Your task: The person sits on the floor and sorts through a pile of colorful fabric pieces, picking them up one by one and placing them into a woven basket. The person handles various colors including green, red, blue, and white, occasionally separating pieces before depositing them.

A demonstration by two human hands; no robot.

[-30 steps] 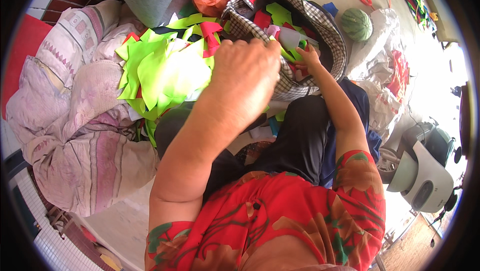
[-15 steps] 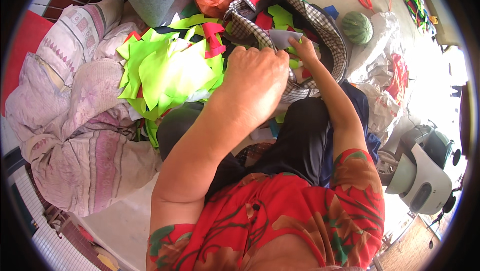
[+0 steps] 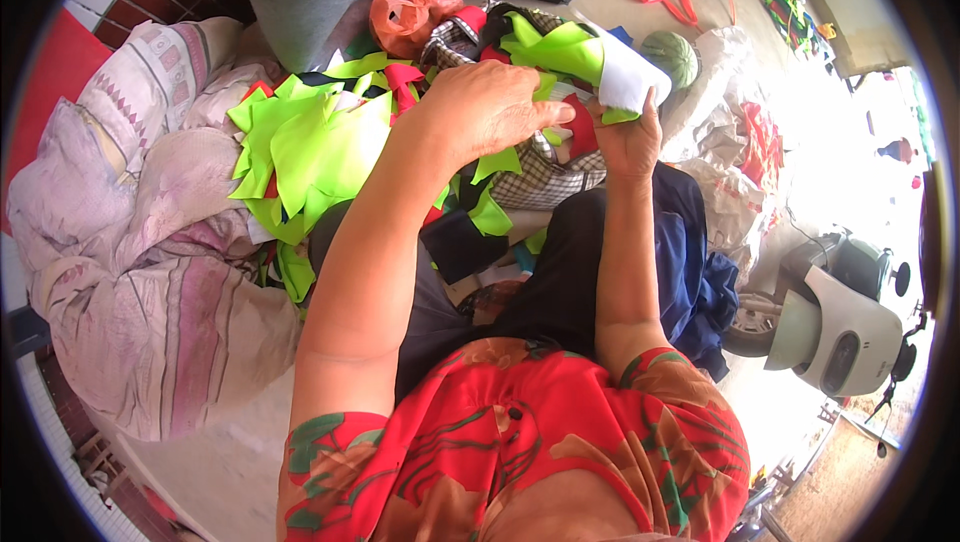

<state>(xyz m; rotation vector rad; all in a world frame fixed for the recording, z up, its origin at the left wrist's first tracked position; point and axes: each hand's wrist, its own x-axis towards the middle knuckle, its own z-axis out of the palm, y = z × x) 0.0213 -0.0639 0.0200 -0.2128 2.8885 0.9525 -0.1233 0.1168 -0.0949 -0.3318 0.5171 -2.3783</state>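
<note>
My right hand is closed on a white and neon-green piece of fabric, held up above a checkered cloth bag. To its left, my left hand is bent over the bag opening, its thumb pointing right. A neon-green fabric scrap shows at its fingers, which are partly hidden. Below that hand, more green scraps and a dark piece of fabric lie or hang over my lap. A heap of neon-green scraps sits left of the bag, mixed with red bits.
A grey bucket and an orange plastic bag stand behind the heap. Crumpled patterned cloth fills the left side. At the right are a striped melon, white plastic sacking and a scooter.
My right hand has lifted out of the bag with white and green fabric. My left hand has shifted left and loosened from a fist. Green and dark scraps now show below it.
</note>
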